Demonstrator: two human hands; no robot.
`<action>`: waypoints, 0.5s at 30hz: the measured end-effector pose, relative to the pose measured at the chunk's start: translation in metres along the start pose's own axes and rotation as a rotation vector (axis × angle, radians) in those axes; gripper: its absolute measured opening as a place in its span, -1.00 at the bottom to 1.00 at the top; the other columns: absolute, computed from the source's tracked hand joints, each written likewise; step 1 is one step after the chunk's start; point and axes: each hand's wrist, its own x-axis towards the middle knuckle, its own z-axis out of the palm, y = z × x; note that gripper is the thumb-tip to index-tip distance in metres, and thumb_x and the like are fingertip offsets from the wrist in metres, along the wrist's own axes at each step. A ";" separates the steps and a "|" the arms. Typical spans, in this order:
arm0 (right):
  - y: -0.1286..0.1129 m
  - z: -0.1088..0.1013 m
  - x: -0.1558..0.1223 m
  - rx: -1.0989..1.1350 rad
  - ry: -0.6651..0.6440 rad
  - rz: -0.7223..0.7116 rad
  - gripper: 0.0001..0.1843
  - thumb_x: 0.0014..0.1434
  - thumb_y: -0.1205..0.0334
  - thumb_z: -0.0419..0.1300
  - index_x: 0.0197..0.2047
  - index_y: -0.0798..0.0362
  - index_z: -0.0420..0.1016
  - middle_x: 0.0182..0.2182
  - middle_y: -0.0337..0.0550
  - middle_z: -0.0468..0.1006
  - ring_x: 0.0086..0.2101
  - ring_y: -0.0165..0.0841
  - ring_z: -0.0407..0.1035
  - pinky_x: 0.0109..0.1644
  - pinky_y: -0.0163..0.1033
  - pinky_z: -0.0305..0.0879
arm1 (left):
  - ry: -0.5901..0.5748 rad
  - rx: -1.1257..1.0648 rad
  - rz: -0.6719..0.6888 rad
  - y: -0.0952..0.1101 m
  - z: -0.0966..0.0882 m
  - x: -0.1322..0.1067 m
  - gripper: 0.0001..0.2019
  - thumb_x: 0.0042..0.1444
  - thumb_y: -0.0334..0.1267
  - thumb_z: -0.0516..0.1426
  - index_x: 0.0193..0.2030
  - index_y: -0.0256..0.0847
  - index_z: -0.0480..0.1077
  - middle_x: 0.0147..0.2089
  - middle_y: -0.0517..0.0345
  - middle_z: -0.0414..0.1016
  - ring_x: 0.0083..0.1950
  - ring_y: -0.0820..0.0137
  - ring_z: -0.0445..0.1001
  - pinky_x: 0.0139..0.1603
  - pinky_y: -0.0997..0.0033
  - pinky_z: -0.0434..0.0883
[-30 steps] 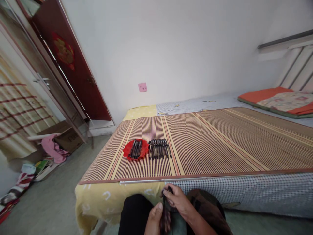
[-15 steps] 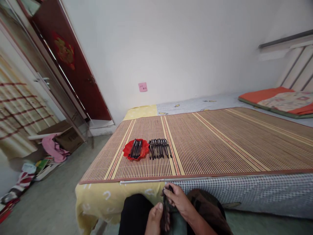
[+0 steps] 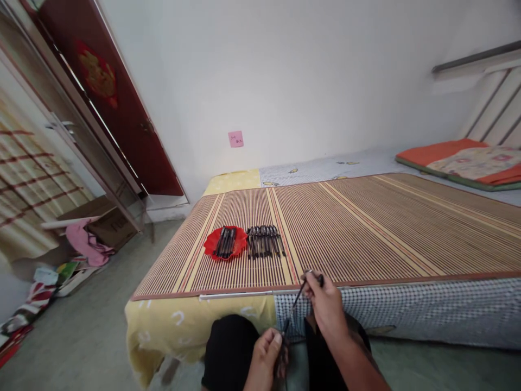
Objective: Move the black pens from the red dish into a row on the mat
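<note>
A home bedroom: a bed point(image 3: 228, 320) covered by a striped bamboo mat point(image 3: 366, 228), a folded quilt point(image 3: 468, 163) by the headboard point(image 3: 496, 103), a red door point(image 3: 101, 98), clutter on the floor point(image 3: 61, 260).

White wall point(image 3: 305, 70) behind a bed point(image 3: 171, 326) (bamboo mat point(image 3: 366, 228) on top).

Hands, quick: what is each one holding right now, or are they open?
Left hand: closed around a bundle of dark pens.
Right hand: closed, pinching one thin dark pen.
</note>
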 end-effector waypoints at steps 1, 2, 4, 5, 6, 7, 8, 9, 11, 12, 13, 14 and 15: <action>-0.010 -0.002 0.005 0.067 0.048 -0.027 -0.55 -0.17 -0.04 0.50 -0.36 0.07 0.48 -0.51 -0.31 0.49 -0.57 -0.53 0.24 -0.54 -0.43 0.20 | 0.002 -0.002 0.001 0.002 0.001 -0.001 -0.47 0.00 0.29 0.22 -0.44 -0.19 0.26 -0.63 0.35 0.27 -0.69 0.65 0.07 -0.68 0.58 0.02; -0.020 -0.005 0.009 0.125 0.078 -0.052 -0.56 -0.19 -0.01 0.51 -0.38 0.06 0.48 -0.51 -0.34 0.46 -0.56 -0.54 0.24 -0.53 -0.43 0.21 | 0.012 -0.008 -0.001 0.003 0.001 -0.001 -0.47 -0.01 0.29 0.23 -0.43 -0.19 0.26 -0.63 0.36 0.26 -0.69 0.65 0.06 -0.67 0.58 0.02; -0.036 -0.009 0.013 0.191 0.094 -0.080 -0.58 -0.21 0.03 0.53 -0.40 0.05 0.47 -0.51 -0.36 0.42 -0.55 -0.54 0.23 -0.52 -0.44 0.23 | 0.045 -0.031 -0.005 0.007 0.004 -0.002 -0.46 -0.04 0.29 0.24 -0.43 -0.19 0.25 -0.64 0.39 0.21 -0.69 0.65 0.02 -0.68 0.58 -0.02; -0.040 -0.010 0.012 0.202 0.087 -0.073 -0.58 -0.22 0.04 0.54 -0.40 0.05 0.47 -0.50 -0.36 0.42 -0.54 -0.54 0.23 -0.52 -0.44 0.23 | 0.064 -0.048 -0.005 0.010 0.005 -0.002 -0.46 -0.04 0.29 0.24 -0.44 -0.19 0.25 -0.64 0.40 0.19 -0.68 0.65 0.00 -0.67 0.58 -0.03; -0.042 -0.011 0.010 0.203 0.073 -0.050 -0.58 -0.22 0.05 0.55 -0.40 0.04 0.47 -0.48 -0.35 0.43 -0.53 -0.54 0.24 -0.52 -0.44 0.24 | 0.086 -0.071 -0.004 0.014 0.008 -0.002 -0.47 -0.04 0.28 0.25 -0.43 -0.19 0.25 -0.63 0.40 0.19 -0.66 0.65 0.01 -0.66 0.59 -0.04; -0.042 -0.010 0.006 0.198 0.055 -0.013 -0.57 -0.24 0.05 0.56 -0.41 0.04 0.47 -0.47 -0.34 0.44 -0.53 -0.54 0.24 -0.53 -0.44 0.24 | 0.108 -0.097 -0.001 0.019 0.010 -0.003 -0.48 -0.03 0.25 0.26 -0.41 -0.19 0.25 -0.60 0.40 0.19 -0.63 0.65 0.03 -0.65 0.60 -0.04; -0.039 -0.009 0.001 0.187 0.033 0.030 -0.56 -0.25 0.04 0.56 -0.41 0.04 0.48 -0.47 -0.33 0.44 -0.53 -0.54 0.25 -0.53 -0.44 0.24 | 0.126 -0.117 0.006 0.024 0.014 -0.003 -0.49 -0.02 0.22 0.28 -0.38 -0.20 0.26 -0.57 0.40 0.19 -0.60 0.64 0.04 -0.63 0.61 -0.05; -0.035 -0.006 -0.005 0.176 0.011 0.074 -0.55 -0.27 0.03 0.57 -0.42 0.05 0.48 -0.48 -0.33 0.44 -0.53 -0.54 0.25 -0.53 -0.44 0.23 | 0.136 -0.132 0.012 0.030 0.017 -0.003 -0.51 -0.01 0.19 0.29 -0.35 -0.21 0.27 -0.54 0.39 0.19 -0.57 0.64 0.05 -0.62 0.61 -0.05; -0.026 0.001 -0.017 0.153 -0.035 0.144 -0.53 -0.30 0.00 0.58 -0.43 0.06 0.50 -0.52 -0.33 0.43 -0.55 -0.54 0.24 -0.53 -0.44 0.23 | 0.137 -0.137 0.034 0.042 0.023 -0.004 -0.53 0.00 0.14 0.31 -0.31 -0.23 0.28 -0.50 0.39 0.18 -0.55 0.64 0.02 -0.60 0.61 -0.07; -0.021 0.005 -0.023 0.146 -0.058 0.165 -0.53 -0.30 -0.01 0.58 -0.43 0.06 0.52 -0.52 -0.33 0.43 -0.55 -0.54 0.24 -0.53 -0.43 0.23 | 0.128 -0.130 0.044 0.047 0.025 -0.004 -0.53 0.00 0.13 0.31 -0.30 -0.23 0.29 -0.50 0.39 0.17 -0.56 0.65 -0.01 -0.60 0.59 -0.08; -0.017 0.008 -0.027 0.140 -0.082 0.180 -0.53 -0.30 -0.01 0.57 -0.42 0.06 0.53 -0.52 -0.32 0.44 -0.55 -0.54 0.25 -0.52 -0.43 0.23 | 0.119 -0.120 0.050 0.051 0.027 -0.004 -0.53 -0.01 0.13 0.32 -0.30 -0.23 0.30 -0.51 0.40 0.17 -0.56 0.65 -0.02 -0.60 0.58 -0.09; -0.014 0.011 -0.031 0.133 -0.103 0.187 -0.54 -0.28 -0.02 0.57 -0.41 0.06 0.53 -0.51 -0.31 0.46 -0.55 -0.53 0.25 -0.51 -0.42 0.24 | 0.111 -0.111 0.053 0.053 0.027 -0.004 -0.53 -0.02 0.13 0.32 -0.31 -0.24 0.30 -0.52 0.40 0.16 -0.57 0.65 -0.03 -0.59 0.57 -0.09; -0.012 0.014 -0.034 0.122 -0.121 0.190 -0.55 -0.27 -0.02 0.56 -0.41 0.06 0.54 -0.51 -0.30 0.47 -0.55 -0.53 0.25 -0.51 -0.41 0.23 | 0.107 -0.102 0.054 0.055 0.027 -0.004 -0.52 -0.04 0.13 0.33 -0.32 -0.24 0.30 -0.54 0.41 0.15 -0.57 0.64 -0.03 -0.59 0.57 -0.08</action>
